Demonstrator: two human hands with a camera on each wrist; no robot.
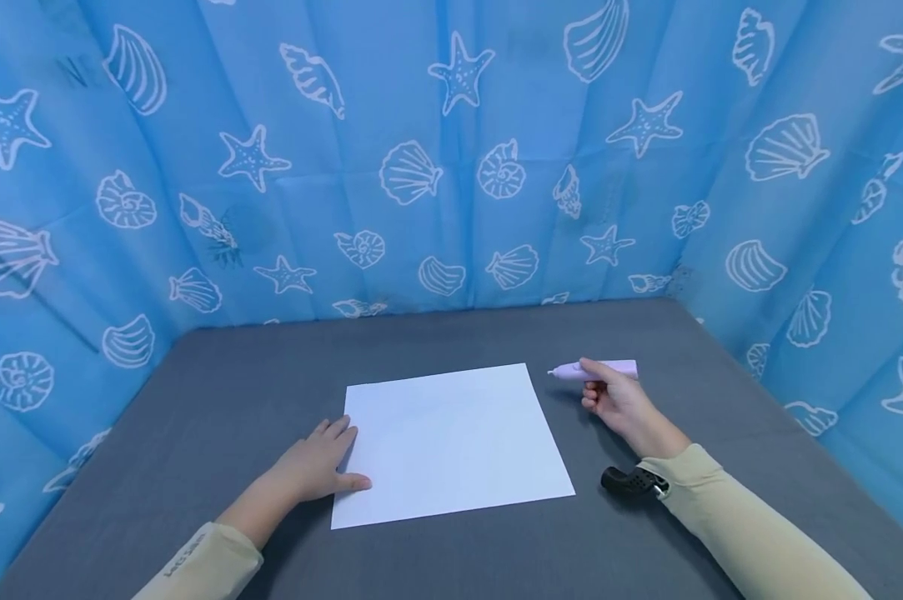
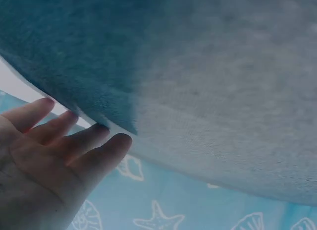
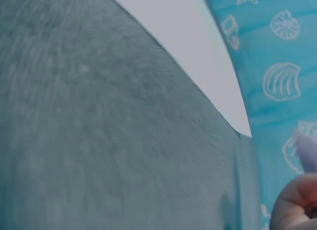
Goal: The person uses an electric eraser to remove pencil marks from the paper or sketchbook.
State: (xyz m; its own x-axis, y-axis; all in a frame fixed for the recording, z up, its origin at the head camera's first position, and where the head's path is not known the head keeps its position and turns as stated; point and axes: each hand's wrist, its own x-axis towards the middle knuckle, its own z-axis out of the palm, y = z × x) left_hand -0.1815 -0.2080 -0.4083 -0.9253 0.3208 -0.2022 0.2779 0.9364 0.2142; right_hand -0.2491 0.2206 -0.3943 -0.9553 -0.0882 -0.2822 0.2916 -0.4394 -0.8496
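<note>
Broadly, a shell-printed blue curtain (image 1: 451,150) walls in the grey cloth-covered surface (image 1: 196,417). On it lies a blank white sheet of paper (image 1: 451,442), with no mark visible, so any writing seems not yet begun. Flat and relaxed, the left hand (image 1: 316,467) rests its fingers on the sheet's left edge. Just right of the sheet, the right hand (image 1: 616,404) has its grip closed around a lilac pen-shaped tool (image 1: 597,371), tip towards the paper.

Even, bright light with faint shadows fills the sharp but edge-bowed head view, while both wrist views look soft, perhaps blurred by closeness.
</note>
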